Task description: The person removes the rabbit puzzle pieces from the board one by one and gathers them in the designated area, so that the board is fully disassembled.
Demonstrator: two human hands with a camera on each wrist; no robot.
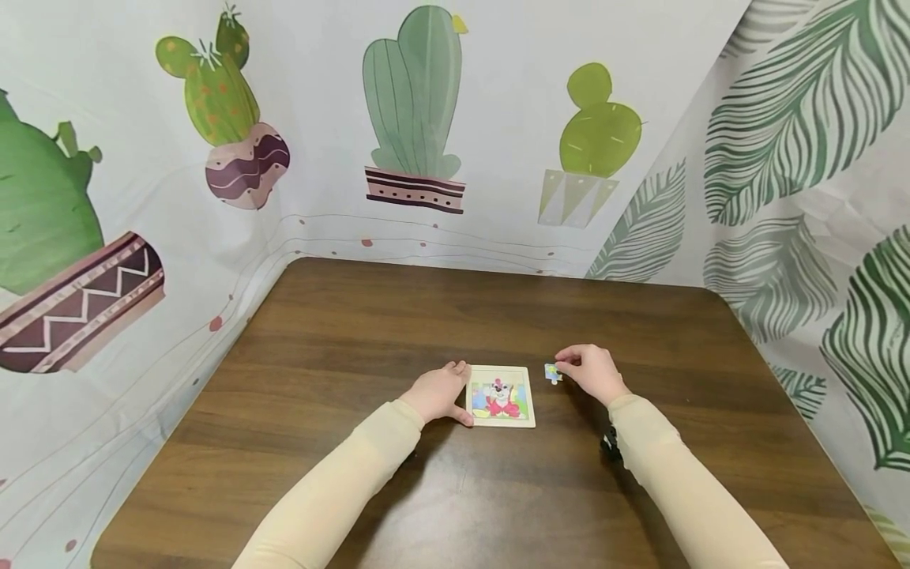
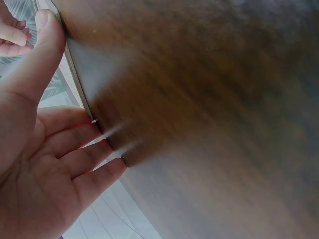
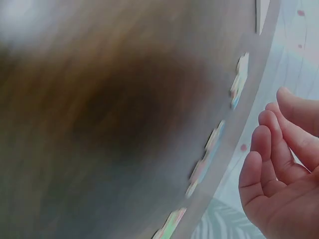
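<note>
Pale and seemingly wooden, the tray [image 1: 531, 399] lies flat on the brown table [image 1: 455, 308] in your head view, its recess showing a cartoon animal in red. It should be stiff and light, sliding readily if nudged, so steady it by the rim. Your left hand [image 1: 437, 393] spans its left edge. Just beyond its right side is a small puzzle piece [image 1: 551, 373], beside your right hand [image 1: 594, 374]; expect it rigid and nearly weightless, best pinched by opposite edges.

In your left wrist view, that hand's fingers are extended and the thumb is spread away from them, touching the tray's edge.

In your right wrist view, thin pieces [image 3: 207, 158] lie flat in a row; your fingers curve loosely, thumb near the fingertips, with nothing visible between them.
</note>
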